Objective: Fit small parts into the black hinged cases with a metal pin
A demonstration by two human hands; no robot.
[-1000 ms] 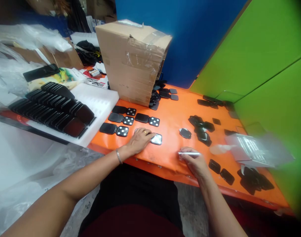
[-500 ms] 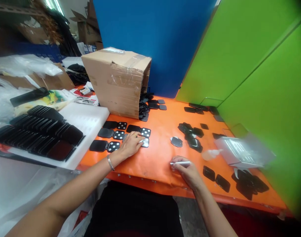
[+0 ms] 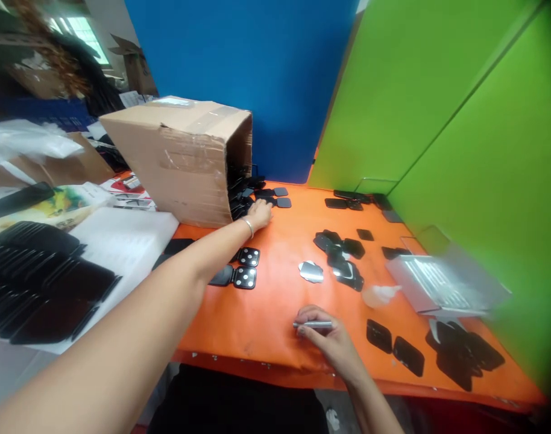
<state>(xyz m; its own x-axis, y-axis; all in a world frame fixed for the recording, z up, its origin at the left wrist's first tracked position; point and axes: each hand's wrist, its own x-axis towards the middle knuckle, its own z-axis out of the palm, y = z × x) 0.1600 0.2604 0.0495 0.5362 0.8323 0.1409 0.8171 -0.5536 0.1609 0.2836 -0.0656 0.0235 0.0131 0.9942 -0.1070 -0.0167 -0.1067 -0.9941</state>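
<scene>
My left hand (image 3: pixel 260 213) is stretched far out to the mouth of a tipped cardboard box (image 3: pixel 180 158), on the heap of small black plates (image 3: pixel 243 194) spilling from it; whether its fingers hold one is hidden. My right hand (image 3: pixel 326 337) rests on the orange table (image 3: pixel 275 313) near the front edge, closed on a thin silver pen-like tool (image 3: pixel 312 324). Under my left forearm lie black plates paired with white-dotted squares (image 3: pixel 245 277). A shiny silver piece (image 3: pixel 310 271) lies just beyond my right hand.
Loose black plates (image 3: pixel 343 252) are scattered over the table's right half, more at the front right (image 3: pixel 460 352). A clear plastic tray (image 3: pixel 442 283) sits at the right by the green wall. White foam (image 3: pixel 117 241) with rows of black plates (image 3: pixel 35 271) lies left.
My left hand left the dotted squares and reached away to the box mouth. The camera turned left and up. My right hand kept the silver tool on the table.
</scene>
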